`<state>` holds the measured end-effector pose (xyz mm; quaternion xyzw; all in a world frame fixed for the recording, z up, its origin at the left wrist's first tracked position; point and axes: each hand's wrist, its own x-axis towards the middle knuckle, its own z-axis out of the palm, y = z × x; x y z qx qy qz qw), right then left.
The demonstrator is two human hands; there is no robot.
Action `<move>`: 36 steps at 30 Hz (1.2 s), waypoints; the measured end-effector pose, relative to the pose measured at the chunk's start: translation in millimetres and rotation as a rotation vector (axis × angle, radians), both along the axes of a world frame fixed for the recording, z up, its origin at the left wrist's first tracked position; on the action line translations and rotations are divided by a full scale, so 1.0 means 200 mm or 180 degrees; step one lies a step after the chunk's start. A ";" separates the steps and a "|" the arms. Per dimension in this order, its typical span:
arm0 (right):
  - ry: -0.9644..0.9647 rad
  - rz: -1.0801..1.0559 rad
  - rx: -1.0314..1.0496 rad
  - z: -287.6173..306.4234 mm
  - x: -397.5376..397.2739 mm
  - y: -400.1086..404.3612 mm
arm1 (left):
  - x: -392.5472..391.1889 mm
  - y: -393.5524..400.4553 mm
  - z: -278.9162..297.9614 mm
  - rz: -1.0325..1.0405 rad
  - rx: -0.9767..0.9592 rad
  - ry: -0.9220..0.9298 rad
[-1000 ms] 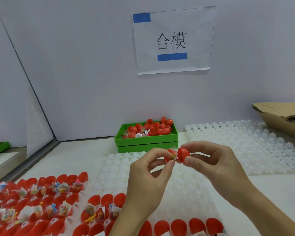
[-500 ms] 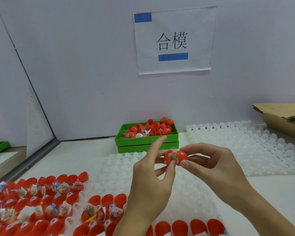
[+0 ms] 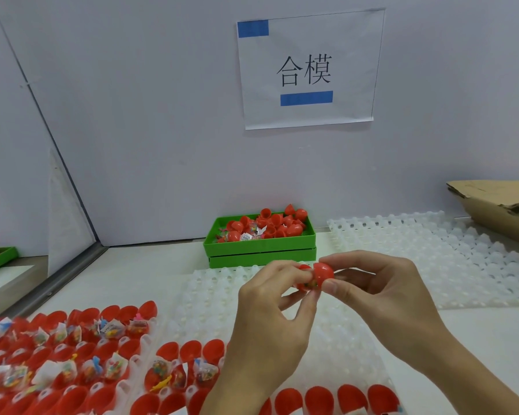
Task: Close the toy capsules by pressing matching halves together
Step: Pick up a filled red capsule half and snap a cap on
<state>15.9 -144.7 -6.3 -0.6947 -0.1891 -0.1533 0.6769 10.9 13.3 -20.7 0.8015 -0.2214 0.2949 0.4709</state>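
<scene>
Pale lilac partition walls box in a white counter (image 3: 150,274), and a paper sign with two printed characters and blue tape strips (image 3: 309,70) hangs on the wall straight ahead. Below it sits a green plastic bin heaped with red capsule pieces and small toy packets (image 3: 259,238), and a torn brown cardboard box (image 3: 498,205) juts in at the far right. Translucent white moulded holding trays (image 3: 402,250) lie across the counter; the nearer ones, at lower left and along the bottom edge, carry rows of open red plastic capsule halves (image 3: 81,354), many with a bagged toy inside. Raised above these trays, near the middle of the view, the left hand (image 3: 270,322) pinches the filled red capsule half (image 3: 304,268) between thumb and curled fingers, while the right hand (image 3: 381,298) pinches the red domed cap half (image 3: 324,272) between thumb and forefinger, its other fingers curled behind. The two halves meet rim to rim, with a sliver of colourful toy showing at the lower seam, so the step in hand looks like the fitting of cap to base, not yet fully seated. What follows likely calls for squaring the rims so no packet edge is trapped, then a firm squeeze of both hands toward each other until the halves lock, after which the closed capsule can be set aside and another filled half taken from the tray.
</scene>
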 end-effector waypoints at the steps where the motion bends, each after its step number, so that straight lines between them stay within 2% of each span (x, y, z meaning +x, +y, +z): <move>1: -0.0003 -0.0004 -0.0003 0.00 0.00 0.00 | 0.00 0.00 0.00 -0.0014 -0.0043 0.0023; 6: -0.0003 0.0025 -0.0037 0.00 0.00 -0.01 | 0.01 0.03 0.01 -0.0115 -0.0420 0.0212; 14: 0.0020 0.0057 0.0133 0.00 0.00 0.01 | -0.01 -0.01 0.00 0.0171 -0.0142 0.0007; 20: 0.0078 -0.0019 0.0169 -0.01 0.00 0.02 | 0.00 -0.05 -0.01 0.0282 -0.0405 0.0384; 25: 0.0086 0.0030 0.0146 -0.02 0.00 0.03 | -0.02 -0.05 0.00 0.0356 -0.0577 0.0436; 29: 0.0098 0.0015 0.0161 -0.02 0.00 0.03 | -0.03 -0.05 0.01 0.0352 -0.0465 0.0384; 36: 0.0006 -0.0126 0.0150 -0.02 0.00 0.04 | -0.01 -0.04 0.01 0.0268 -0.0906 0.0399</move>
